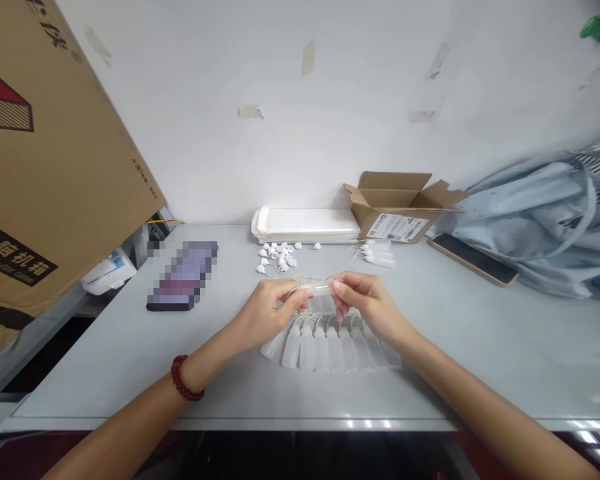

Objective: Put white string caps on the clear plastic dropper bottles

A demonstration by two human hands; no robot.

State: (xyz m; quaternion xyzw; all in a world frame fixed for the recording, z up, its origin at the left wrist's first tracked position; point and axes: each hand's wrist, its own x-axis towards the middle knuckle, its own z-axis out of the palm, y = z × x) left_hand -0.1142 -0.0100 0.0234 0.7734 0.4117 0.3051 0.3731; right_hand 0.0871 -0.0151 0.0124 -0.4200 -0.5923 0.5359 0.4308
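Observation:
A small translucent plastic squeeze bottle lies level between my two hands above the table. Fingers of my left hand are closed around its left end, where a thin pale loop shows. At the other end, my right hand pinches the bottle between thumb and fingers. Just below stands a fanned row of similar bottles with cord-like loops at their necks, partly hidden by my hands. Beyond my left hand lies a loose cluster of white pointed caps. A few more bottles lie past my right hand.
Behind the caps is a stack of white flat packs beside an open cardboard box. A phone and light blue cloth are at right. A pixelated flat item and large carton are at left.

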